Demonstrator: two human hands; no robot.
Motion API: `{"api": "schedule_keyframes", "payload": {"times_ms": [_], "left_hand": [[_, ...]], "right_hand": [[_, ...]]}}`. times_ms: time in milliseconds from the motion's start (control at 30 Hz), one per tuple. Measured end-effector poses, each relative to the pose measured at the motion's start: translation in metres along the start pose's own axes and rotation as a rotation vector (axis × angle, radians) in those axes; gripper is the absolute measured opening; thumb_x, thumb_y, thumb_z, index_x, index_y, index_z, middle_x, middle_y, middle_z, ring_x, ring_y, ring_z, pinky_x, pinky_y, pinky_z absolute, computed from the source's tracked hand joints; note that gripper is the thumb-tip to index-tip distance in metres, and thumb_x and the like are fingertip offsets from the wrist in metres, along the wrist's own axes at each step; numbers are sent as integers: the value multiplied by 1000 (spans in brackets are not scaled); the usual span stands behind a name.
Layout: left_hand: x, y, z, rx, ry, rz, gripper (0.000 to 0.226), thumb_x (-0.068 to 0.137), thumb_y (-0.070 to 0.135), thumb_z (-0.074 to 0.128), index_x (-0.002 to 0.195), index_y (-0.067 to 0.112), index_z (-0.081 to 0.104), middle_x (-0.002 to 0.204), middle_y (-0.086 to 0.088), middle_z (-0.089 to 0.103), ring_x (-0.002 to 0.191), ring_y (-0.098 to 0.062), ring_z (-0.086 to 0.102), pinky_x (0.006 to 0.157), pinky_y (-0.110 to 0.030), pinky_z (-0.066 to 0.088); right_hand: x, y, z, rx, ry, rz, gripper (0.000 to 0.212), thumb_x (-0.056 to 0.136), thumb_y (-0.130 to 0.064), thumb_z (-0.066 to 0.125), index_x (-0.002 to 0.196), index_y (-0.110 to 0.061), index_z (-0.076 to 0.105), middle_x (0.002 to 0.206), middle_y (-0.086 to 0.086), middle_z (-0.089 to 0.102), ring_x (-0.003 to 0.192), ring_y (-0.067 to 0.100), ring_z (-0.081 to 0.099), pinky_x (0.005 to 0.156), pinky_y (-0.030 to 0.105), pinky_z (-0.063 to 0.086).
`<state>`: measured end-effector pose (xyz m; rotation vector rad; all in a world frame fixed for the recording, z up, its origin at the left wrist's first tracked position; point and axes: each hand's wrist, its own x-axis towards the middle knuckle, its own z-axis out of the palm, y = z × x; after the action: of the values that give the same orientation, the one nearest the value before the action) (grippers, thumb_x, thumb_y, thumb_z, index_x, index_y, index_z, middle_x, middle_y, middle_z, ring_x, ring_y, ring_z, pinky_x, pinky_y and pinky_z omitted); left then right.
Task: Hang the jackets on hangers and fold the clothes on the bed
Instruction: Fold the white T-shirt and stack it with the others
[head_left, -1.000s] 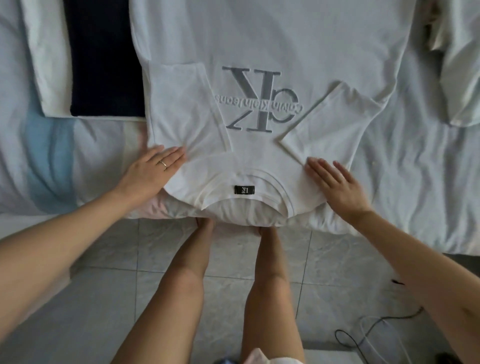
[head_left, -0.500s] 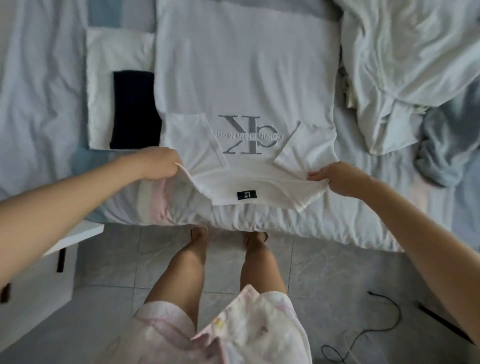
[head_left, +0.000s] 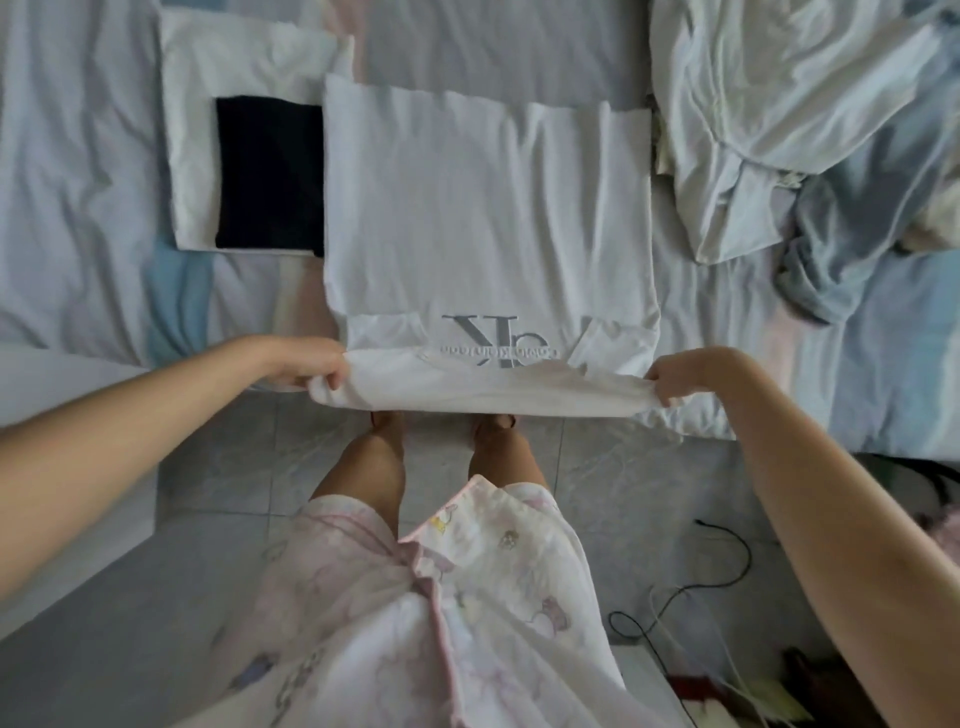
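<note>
Now both hands, L (head_left: 311, 370) & R (head_left: 675, 376), grip white tee (head_left: 488, 218) near edge, stretched between.

The shirt (head_left: 483, 208) lay on the bed (head_left: 78, 182), its near end at the bed's near edge. Folded clothes (head_left: 249, 171) lay just left of it. A loose heap (head_left: 779, 130) lay right of it.

Arms forward, left hand (head_left: 311, 366) and right hand (head_left: 680, 376) in grips on T-shirt (head_left: 483, 208)

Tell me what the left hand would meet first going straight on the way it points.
The white T-shirt that the left hand grips: its line crosses the folded-in sleeve towards the logo; height unclear.
</note>
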<state>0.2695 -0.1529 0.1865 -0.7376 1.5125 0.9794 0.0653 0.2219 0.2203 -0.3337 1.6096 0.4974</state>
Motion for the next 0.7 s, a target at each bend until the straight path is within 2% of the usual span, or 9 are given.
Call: {"api": "schedule_keyframes", "payload": {"times_ms": [67, 133, 233, 367, 433, 500, 567, 633, 700], "left_hand": [[1, -1, 3, -66, -58, 23, 6, 78, 5, 54, 74, 8, 54, 73, -6, 50, 62, -15, 44, 51, -22, 35], [-2, -2, -4, -83, -19, 64, 12, 89, 0, 49, 85, 6, 59, 76, -6, 56, 65, -15, 50, 53, -19, 40], [13, 13, -36, -117, 169, 193, 13, 91, 1, 55, 100, 5, 64, 83, -5, 62, 73, -14, 56, 64, -23, 45], [41, 54, -105, -312, 442, 319, 10, 90, 5, 60, 90, 14, 65, 87, -6, 64, 78, -15, 59, 62, -20, 51], [64, 75, -140, -462, 593, 380, 13, 89, 4, 62, 83, 16, 64, 85, -5, 63, 77, -14, 59, 62, -19, 53], [96, 95, -169, -474, 769, 419, 10, 87, 4, 64, 82, 13, 66, 83, -8, 64, 78, -18, 58, 68, -25, 50], [129, 110, -188, -448, 929, 457, 6, 84, 2, 65, 90, 2, 68, 87, -13, 64, 79, -20, 57, 65, -22, 44], [171, 121, -199, -446, 1024, 438, 19, 85, 4, 65, 101, -6, 67, 97, -20, 66, 80, -24, 60, 66, -17, 43], [206, 127, -199, -429, 1054, 401, 32, 88, 17, 65, 111, -5, 63, 109, -20, 64, 97, -31, 61, 78, -27, 44]], "right_hand": [[8, 0, 8, 47, -48, 2, 46, 83, 7, 47, 127, -4, 52, 110, 12, 54, 89, 20, 47, 62, 22, 36], [17, 3, 7, 163, 39, -32, 46, 83, 6, 48, 127, -6, 55, 119, 13, 56, 95, 21, 47, 69, 24, 37], [37, 17, -31, 465, 318, -111, 36, 82, 8, 51, 114, -2, 66, 97, 10, 59, 90, 22, 51, 69, 27, 38], [53, 33, -113, 703, 629, -168, 22, 82, 9, 57, 97, -3, 67, 83, 11, 54, 78, 22, 49, 64, 26, 36], [77, 30, -163, 709, 746, -188, 21, 81, 11, 55, 96, 1, 66, 83, 12, 53, 73, 22, 48, 60, 24, 38], [105, 25, -202, 644, 869, -148, 20, 80, 8, 54, 95, -1, 64, 87, 13, 57, 80, 25, 52, 62, 26, 40], [136, 19, -231, 571, 954, -118, 26, 81, 4, 52, 102, -5, 65, 96, 18, 60, 94, 32, 57, 73, 32, 42], [176, 10, -247, 523, 980, -67, 22, 87, -5, 50, 106, -7, 61, 104, 19, 60, 104, 36, 56, 78, 35, 40], [213, 1, -253, 497, 963, -41, 25, 92, -16, 48, 114, -5, 52, 112, 19, 57, 107, 37, 54, 82, 37, 39]]}}
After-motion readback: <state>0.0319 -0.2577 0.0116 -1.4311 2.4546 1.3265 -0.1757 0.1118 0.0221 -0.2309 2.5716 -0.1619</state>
